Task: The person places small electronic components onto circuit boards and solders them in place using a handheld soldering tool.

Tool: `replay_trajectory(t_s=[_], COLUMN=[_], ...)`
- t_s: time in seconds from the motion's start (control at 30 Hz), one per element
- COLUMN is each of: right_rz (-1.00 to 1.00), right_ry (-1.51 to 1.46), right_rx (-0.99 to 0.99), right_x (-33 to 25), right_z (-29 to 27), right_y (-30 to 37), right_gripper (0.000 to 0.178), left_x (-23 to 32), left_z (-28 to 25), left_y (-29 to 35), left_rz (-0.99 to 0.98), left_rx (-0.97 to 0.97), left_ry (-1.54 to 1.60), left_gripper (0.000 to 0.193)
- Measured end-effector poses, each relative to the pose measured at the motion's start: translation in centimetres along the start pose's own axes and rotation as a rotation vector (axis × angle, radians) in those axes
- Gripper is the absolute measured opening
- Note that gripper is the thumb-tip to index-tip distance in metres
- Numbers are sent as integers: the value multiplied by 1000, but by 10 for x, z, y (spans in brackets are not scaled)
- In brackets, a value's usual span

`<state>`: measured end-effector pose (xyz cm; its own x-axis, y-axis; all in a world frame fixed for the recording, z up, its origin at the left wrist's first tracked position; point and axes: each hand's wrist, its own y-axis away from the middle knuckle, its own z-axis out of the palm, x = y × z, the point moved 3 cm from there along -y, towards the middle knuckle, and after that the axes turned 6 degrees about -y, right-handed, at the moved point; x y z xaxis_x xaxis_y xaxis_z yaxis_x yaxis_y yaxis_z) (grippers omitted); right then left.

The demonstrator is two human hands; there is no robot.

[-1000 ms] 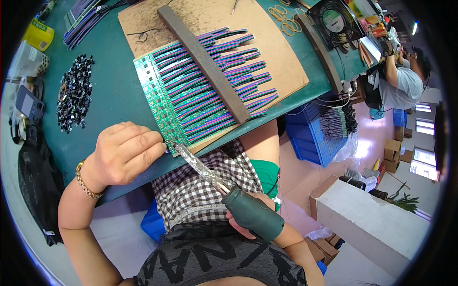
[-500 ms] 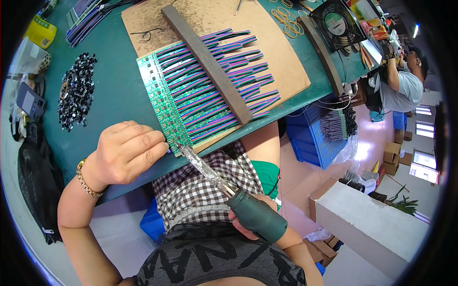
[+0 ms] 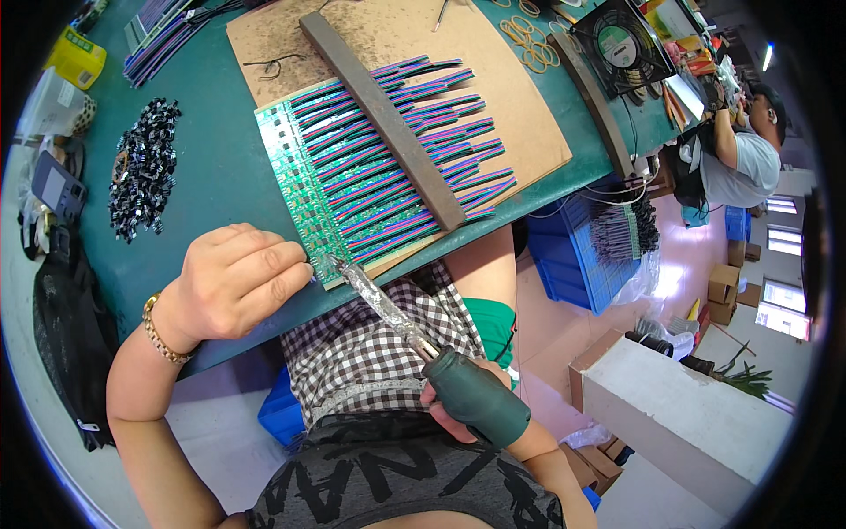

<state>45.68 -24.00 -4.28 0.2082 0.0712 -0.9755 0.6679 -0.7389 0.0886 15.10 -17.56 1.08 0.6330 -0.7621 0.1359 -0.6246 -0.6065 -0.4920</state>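
Observation:
A green circuit board panel lies on brown cardboard, with rows of multicoloured ribbon wires running off its right side. Across the wires rests a dark metal bar. My right hand grips a soldering iron by its dark green handle; the silvery, foil-like shaft points up and left, its tip at the panel's near end. Close to that tip, my left hand is closed in a pinch by the panel's left edge. What its fingertips hold is too small and hidden to name.
Left on the green table is a pile of small black parts. Rubber bands, a second bar and a black fan lie at the far right. A blue crate stands below the edge; a person sits beyond.
The soldering iron's tip has shifted slightly up and to the right along the panel's near end. My left hand has stayed almost still.

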Motion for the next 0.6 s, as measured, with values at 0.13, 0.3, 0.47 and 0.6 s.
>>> replay_trajectory(t_s=[0.13,0.3,0.47,0.6], right_rz=[100,-181,-27,-42], right_ry=[-11,209,95,113], right_rx=[-19,-45,34,18], right_x=[-5,-17,-5,-15], right_z=[-2,-10,-6,-6], right_y=[-5,-8,-1,-7], right_gripper=[14,36,19,22], left_x=[0,0,-1,2], left_z=[0,-1,-2,-5], left_y=[0,0,-2,-4], left_rz=[5,0,11,114], left_rx=[2,10,11,10], left_ry=[0,-1,5,-46], left_gripper=[21,18,17,18])
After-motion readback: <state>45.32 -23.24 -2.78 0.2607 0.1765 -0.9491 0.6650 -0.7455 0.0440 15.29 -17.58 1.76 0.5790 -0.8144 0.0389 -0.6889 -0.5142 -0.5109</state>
